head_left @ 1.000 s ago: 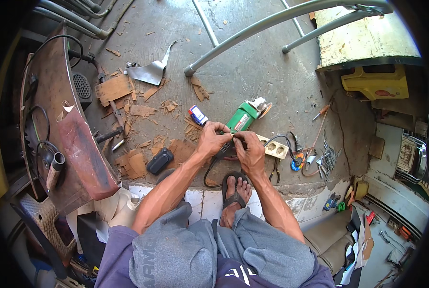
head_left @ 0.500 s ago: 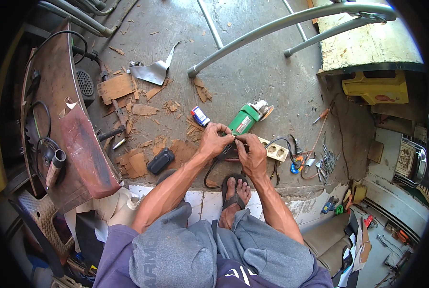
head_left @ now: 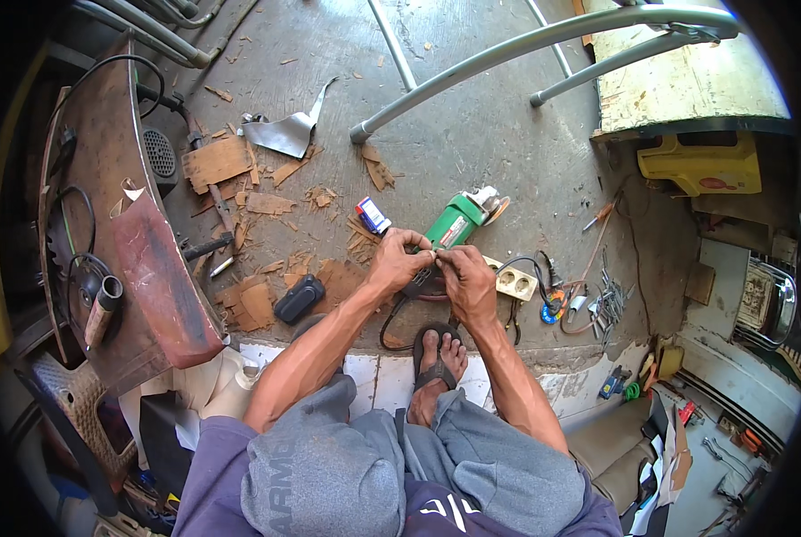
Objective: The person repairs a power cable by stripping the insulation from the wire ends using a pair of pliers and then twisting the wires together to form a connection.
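Observation:
My left hand point(head_left: 397, 263) and my right hand point(head_left: 470, 285) meet fingertip to fingertip, both in a pinch. A tiny pale thing shows between the fingertips, too small to name. Just beyond them a green angle grinder point(head_left: 455, 224) lies on the floor, its metal head and disc pointing away to the right; its dark rear end is partly hidden under my hands. A small white, blue and red box point(head_left: 373, 216) lies left of the grinder. By my right hand is a cream power strip point(head_left: 513, 284) with a black cord plugged in.
Torn brown board scraps point(head_left: 217, 164) and a black case point(head_left: 300, 300) lie to the left. A grey metal tube frame point(head_left: 472, 67) stands ahead. Loose metal pieces point(head_left: 608, 304) and a blue-and-orange tape roll point(head_left: 554, 308) are at right. A reddish padded panel point(head_left: 163, 277) leans at far left.
My right hand has shifted slightly left and its fingers have curled in closer against the left fingertips. The left hand stays almost in place.

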A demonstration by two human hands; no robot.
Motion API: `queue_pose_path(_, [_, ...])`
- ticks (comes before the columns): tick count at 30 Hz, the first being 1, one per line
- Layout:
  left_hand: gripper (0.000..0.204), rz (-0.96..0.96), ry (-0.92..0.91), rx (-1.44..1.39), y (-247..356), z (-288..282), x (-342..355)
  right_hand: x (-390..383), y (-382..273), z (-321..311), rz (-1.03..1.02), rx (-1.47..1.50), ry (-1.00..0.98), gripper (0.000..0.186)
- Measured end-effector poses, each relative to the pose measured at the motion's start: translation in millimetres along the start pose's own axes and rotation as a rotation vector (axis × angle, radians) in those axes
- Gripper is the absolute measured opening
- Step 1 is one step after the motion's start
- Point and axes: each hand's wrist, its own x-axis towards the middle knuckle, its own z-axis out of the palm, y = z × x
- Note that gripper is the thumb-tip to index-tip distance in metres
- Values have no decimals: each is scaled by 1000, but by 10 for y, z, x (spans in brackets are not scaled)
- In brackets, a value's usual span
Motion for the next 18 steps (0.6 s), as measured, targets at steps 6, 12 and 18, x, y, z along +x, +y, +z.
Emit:
queue_pose_path(6, [25,-18,-18,3,51,-28,-23,89,-55,-44,-28,-69,-47,11])
queue_pose_path(12, [29,48,-44,-24,22,-84,-111,148,-55,-65,-3,-128,-111,11])
queue_pose_path(18, [36,79,-53,-63,-25,-57,-99,204,-93,-70,17,-200,-154,11])
